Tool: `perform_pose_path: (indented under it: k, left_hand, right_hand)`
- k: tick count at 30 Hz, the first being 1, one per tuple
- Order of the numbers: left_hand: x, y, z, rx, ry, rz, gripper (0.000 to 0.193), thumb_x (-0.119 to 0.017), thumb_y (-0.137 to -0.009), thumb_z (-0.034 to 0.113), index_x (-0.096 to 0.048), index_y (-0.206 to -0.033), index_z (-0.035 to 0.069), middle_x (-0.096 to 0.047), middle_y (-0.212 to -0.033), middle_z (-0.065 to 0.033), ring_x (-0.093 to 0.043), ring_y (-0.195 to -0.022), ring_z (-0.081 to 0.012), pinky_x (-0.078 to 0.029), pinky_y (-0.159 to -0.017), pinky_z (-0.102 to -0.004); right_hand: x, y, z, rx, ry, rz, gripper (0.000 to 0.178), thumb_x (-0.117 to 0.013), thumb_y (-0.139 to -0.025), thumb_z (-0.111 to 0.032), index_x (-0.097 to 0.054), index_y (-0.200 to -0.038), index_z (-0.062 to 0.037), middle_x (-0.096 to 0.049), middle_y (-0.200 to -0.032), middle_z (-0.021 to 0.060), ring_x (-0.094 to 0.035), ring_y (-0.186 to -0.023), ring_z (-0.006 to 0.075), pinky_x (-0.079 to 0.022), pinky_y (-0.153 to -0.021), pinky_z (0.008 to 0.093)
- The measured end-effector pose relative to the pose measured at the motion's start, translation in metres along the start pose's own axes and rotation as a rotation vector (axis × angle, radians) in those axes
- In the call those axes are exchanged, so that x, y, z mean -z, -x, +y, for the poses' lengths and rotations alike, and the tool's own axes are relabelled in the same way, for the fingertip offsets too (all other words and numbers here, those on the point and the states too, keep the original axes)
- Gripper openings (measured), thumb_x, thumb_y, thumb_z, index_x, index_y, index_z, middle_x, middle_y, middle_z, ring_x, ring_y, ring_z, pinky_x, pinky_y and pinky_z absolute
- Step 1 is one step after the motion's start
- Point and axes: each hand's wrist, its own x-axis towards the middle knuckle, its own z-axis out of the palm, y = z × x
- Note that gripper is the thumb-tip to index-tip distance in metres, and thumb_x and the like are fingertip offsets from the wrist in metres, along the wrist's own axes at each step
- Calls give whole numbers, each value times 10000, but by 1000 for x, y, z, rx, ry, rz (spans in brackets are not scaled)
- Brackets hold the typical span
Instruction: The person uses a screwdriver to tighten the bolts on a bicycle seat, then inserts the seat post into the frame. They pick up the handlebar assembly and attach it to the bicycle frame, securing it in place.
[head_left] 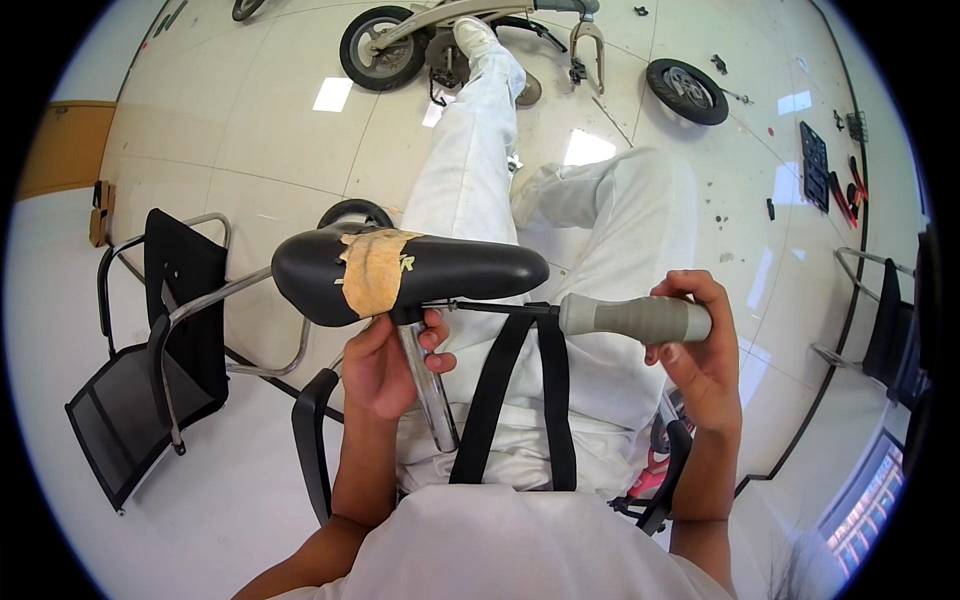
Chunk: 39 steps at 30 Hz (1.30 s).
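Across my lap lies a black bicycle saddle (470, 264), its nose to the right and a strip of tan tape (374, 280) wrapped over it. From its underside a chrome seat post (428, 385) slants down toward me. My left hand (388, 362) is closed around the top of that post, right below the saddle. My right hand (702, 345) grips the end of a screwdriver (632, 318) with a thick grey handle. The screwdriver's dark shaft runs left beneath the saddle, and its tip meets a small bolt by the post clamp.
A partly stripped small bike (430, 25) lies on the tiled floor ahead, with a loose wheel (687, 92) to its right. Further right are a tool case (814, 165) and red-handled tools (843, 198). Black chairs stand left (185, 310) and right (885, 320).
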Motion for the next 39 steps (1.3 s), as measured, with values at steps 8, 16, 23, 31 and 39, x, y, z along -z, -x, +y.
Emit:
perform_pose_path:
  k: [8, 16, 23, 31, 39]
  left_hand:
    - [-1, -1, -2, 0, 19, -16, 367, -449, -961, 260, -496, -1275, 74, -552, -1104, -114, -464, -889, -169, -391, -733, -334]
    - [4, 1, -3, 5, 62, -69, 409, -475, -943, 246, -467, -1306, 59, -565, -1155, -150, -499, -923, -186, -404, -748, -350]
    - [-2, 1, -3, -3, -5, 0, 355, -437, -969, 249, -474, -1282, 88, -541, -1069, -99, -453, -871, -160, -392, -717, -331]
    - [5, -2, -3, -7, 70, -40, 408, -485, -937, 244, -467, -1300, 58, -571, -1145, -149, -496, -906, -194, -403, -740, -357]
    - [4, -1, -5, 10, 60, -63, 412, -487, -937, 245, -460, -1306, 65, -569, -1141, -148, -493, -915, -186, -401, -744, -357]
  right_hand:
    - [5, -1, -3, -55, -139, -57, 638, -616, -876, -409, -380, -1323, -18, -534, -1033, 90, -480, -935, 145, -397, -801, 276]
    - [16, -3, 0, -239, -45, -111, 544, -627, -865, -334, -444, -1267, -17, -551, -1000, 86, -529, -834, 114, -423, -757, 250]
    - [9, -1, 8, -28, -24, -37, 528, -608, -891, -388, -476, -1232, -8, -565, -904, 63, -541, -794, 101, -426, -687, 232]
    - [5, 2, 3, -46, -103, -56, 579, -588, -896, -368, -397, -1308, -8, -529, -1053, 81, -488, -868, 97, -410, -735, 241]
    - [21, -3, 5, -118, -56, -115, 484, -568, -900, -247, -422, -1291, -2, -512, -1056, 79, -507, -802, 105, -419, -683, 255]
